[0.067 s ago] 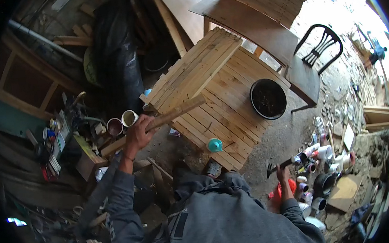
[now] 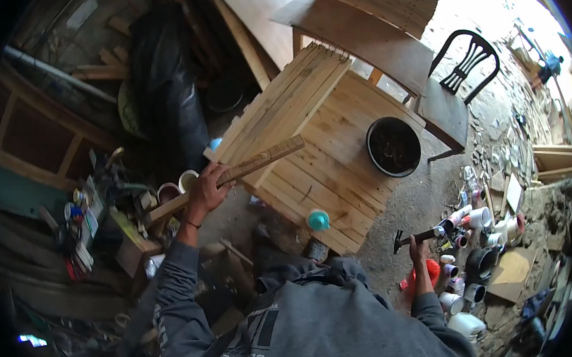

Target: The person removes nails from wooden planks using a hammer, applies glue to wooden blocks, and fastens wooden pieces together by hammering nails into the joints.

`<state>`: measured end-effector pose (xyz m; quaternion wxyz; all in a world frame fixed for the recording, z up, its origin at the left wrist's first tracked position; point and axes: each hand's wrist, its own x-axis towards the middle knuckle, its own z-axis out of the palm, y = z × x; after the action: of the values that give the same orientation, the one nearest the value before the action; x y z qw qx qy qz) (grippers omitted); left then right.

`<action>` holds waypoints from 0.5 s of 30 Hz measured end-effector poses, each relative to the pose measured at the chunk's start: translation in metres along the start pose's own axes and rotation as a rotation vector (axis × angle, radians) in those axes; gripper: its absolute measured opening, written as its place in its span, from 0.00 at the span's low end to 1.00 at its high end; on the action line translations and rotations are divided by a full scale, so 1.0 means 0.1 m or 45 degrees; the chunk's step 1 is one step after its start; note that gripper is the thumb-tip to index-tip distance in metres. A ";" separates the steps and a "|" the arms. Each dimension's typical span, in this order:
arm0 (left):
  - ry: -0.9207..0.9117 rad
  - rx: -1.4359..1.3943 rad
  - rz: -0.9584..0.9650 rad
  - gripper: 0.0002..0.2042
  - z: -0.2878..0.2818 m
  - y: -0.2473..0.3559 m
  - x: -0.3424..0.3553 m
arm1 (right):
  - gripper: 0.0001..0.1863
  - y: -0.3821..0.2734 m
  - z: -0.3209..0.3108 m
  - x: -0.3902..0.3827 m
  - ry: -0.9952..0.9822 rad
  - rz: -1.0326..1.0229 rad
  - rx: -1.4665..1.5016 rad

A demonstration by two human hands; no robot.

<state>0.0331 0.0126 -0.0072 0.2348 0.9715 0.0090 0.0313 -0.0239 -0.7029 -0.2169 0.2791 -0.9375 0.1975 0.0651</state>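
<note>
My left hand [image 2: 206, 192] is closed around a long strip of wood [image 2: 261, 161], which slants up to the right. The strip's far end lies over the edge of a slatted wooden piece [image 2: 322, 119] with a raised plank section; I cannot tell whether they touch. Off to the right, my right hand [image 2: 418, 254] grips a hammer [image 2: 423, 236] by its dark handle, head pointing left. A turquoise bottle [image 2: 317, 220] stands on the slats at the near edge. Farther back on the same planks sits a round black basin [image 2: 394, 146] with some debris inside.
A chair [image 2: 450, 104] with a black back stands beyond the planks. Several jars and cans [image 2: 480, 218] crowd the ground at right. Two open tubs [image 2: 188, 180] and a cluttered box [image 2: 130, 232] are at left, before a black plastic-wrapped bundle [image 2: 168, 100].
The hammer in my right hand has turned and risen slightly, so more of it shows. My left hand and the wood strip have shifted only a little. The whole view has moved slightly.
</note>
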 end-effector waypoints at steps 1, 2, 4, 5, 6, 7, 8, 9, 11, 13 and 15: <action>0.059 0.011 0.066 0.20 -0.01 -0.13 0.74 | 0.17 -0.50 0.09 0.48 0.072 -0.019 0.048; 0.076 0.086 0.113 0.20 0.00 -0.28 1.02 | 0.15 -0.79 0.18 0.49 0.118 -0.069 0.152; 0.022 0.130 0.172 0.19 0.06 -0.39 1.57 | 0.10 -1.15 0.14 0.38 0.159 -0.119 0.401; 0.009 0.138 0.194 0.19 0.07 -0.52 1.87 | 0.10 -1.50 0.07 0.31 0.142 -0.069 0.298; -0.017 0.181 0.253 0.20 0.14 -0.70 2.18 | 0.10 -1.57 0.17 0.36 0.167 -0.123 0.390; -0.057 0.202 0.340 0.20 0.28 -0.82 2.53 | 0.10 -1.59 0.17 0.32 0.219 -0.152 0.467; -0.078 0.200 0.374 0.20 0.35 -0.96 2.85 | 0.10 -1.76 0.18 0.31 0.258 -0.143 0.522; -0.141 0.228 0.409 0.20 0.41 -1.10 3.16 | 0.10 -1.92 0.17 0.29 0.299 -0.137 0.575; -0.216 0.234 0.492 0.20 0.51 -1.26 3.89 | 0.10 -2.42 0.03 0.21 0.475 -0.195 0.623; -0.388 0.268 0.488 0.20 0.63 -1.37 4.40 | 0.08 -2.99 -0.27 0.05 0.366 -0.105 0.479; -0.415 0.281 0.568 0.20 0.82 -1.62 4.98 | 0.10 -3.47 -0.45 -0.03 0.332 0.000 0.320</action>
<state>0.5350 0.1354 -0.1253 0.1135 0.9613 -0.2393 -0.0754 0.1147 -0.4612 -0.0060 0.3659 -0.8958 0.2386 -0.0820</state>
